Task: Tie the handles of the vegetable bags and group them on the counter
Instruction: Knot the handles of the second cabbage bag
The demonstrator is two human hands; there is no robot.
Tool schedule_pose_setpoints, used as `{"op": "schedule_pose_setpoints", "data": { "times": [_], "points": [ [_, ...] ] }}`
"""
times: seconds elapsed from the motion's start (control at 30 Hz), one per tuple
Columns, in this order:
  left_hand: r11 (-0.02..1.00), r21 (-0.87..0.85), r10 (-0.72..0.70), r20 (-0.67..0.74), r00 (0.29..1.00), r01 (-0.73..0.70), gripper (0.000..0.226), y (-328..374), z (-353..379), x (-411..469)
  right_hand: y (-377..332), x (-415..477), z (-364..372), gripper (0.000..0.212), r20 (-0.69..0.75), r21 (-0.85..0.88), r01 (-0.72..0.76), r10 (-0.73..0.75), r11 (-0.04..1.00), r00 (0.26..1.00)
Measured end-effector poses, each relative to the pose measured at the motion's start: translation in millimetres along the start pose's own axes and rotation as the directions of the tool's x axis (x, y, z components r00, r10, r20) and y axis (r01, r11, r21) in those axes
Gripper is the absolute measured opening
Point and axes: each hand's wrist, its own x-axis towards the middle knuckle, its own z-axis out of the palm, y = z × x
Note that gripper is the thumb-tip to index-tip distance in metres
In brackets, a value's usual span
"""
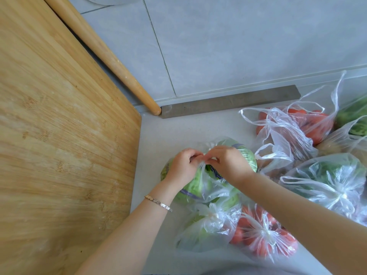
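A clear plastic bag of pale green cabbage (200, 185) lies on the counter in the middle. My left hand (183, 165) and my right hand (228, 162) meet above it, both pinching its handles (203, 162) together. In front of it lie a tied bag of green vegetables (200, 227) and a tied bag of tomatoes (264, 237). To the right sit a knotted bag of dark greens (333, 181), an open-handled bag of red tomatoes (309, 124) and a bag of cucumbers (355, 116).
A large bamboo cutting board (59, 135) leans on the left, with a wooden rolling pin (111, 56) behind it against the grey tiled wall. A metal strip (228, 102) runs along the wall's base. Pale counter (158, 135) shows between board and bags.
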Motion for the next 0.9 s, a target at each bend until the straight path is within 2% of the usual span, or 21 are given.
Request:
{"op": "schedule_pose_setpoints", "data": {
  "times": [0.03, 0.1, 0.2, 0.3, 0.4, 0.53, 0.73, 0.8, 0.87, 0.9],
  "points": [
    [1.0, -0.004, -0.015, 0.013, 1.0, 0.015, 0.017, 0.4, -1.3, 1.4, 2.2, -1.8, 4.7, 0.006, -0.056, -0.09, 0.098, -0.103, 0.991, 0.993],
    [0.999, 0.021, -0.024, 0.032, 0.999, 0.024, 0.016, 0.7, -1.5, 1.2, 7.1, -3.6, 9.5, 0.003, -0.105, -0.246, 0.171, -0.202, 0.954, 0.974],
    [0.995, 0.097, -0.002, 0.012, 1.0, 0.0, 0.016, 2.0, 0.1, -1.9, 11.2, -8.1, 10.7, 0.023, -0.008, -0.362, 0.202, -0.219, 0.91, 0.976],
    [0.958, 0.271, 0.112, -0.065, 0.992, -0.09, 0.017, 2.5, 1.5, -2.8, 8.8, -17.8, 5.7, 0.022, 0.07, -0.489, 0.248, -0.246, 0.836, 0.967],
    [0.891, 0.425, 0.209, -0.072, 0.975, -0.16, 0.021, 3.8, 3.0, -2.2, 9.4, -28.2, 4.9, 0.022, 0.105, -0.522, 0.269, -0.252, 0.809, 0.962],
    [0.832, 0.516, 0.285, -0.079, 0.955, -0.205, 0.022, 1.6, 3.3, -1.2, 11.1, -34.1, 7.1, 0.024, 0.089, -0.488, 0.226, -0.21, 0.843, 0.974],
    [0.833, 0.532, 0.24, -0.101, 0.966, -0.152, 0.023, -2.6, 8.8, 5.9, 5.9, -27.3, 1.7, 0.021, 0.117, -0.486, 0.175, -0.134, 0.856, 0.984],
    [0.84, 0.531, 0.205, -0.118, 0.972, -0.113, 0.022, -2.4, 9.1, 10.3, 1.0, -20.4, -3.4, 0.011, 0.147, -0.457, 0.114, -0.051, 0.882, 0.988],
    [0.851, 0.516, 0.156, -0.083, 0.984, -0.091, 0.02, 0.3, 5.4, 13.0, -5.6, -11.5, -9.1, 0.023, 0.25, -0.492, 0.065, 0.069, 0.868, 0.966],
    [0.836, 0.54, 0.137, -0.037, 0.99, -0.095, 0.019, 3.9, 2.6, 13.7, -9.2, -7.9, -11.7, 0.023, 0.294, -0.489, 0.035, 0.127, 0.871, 0.947]
  ]
}}
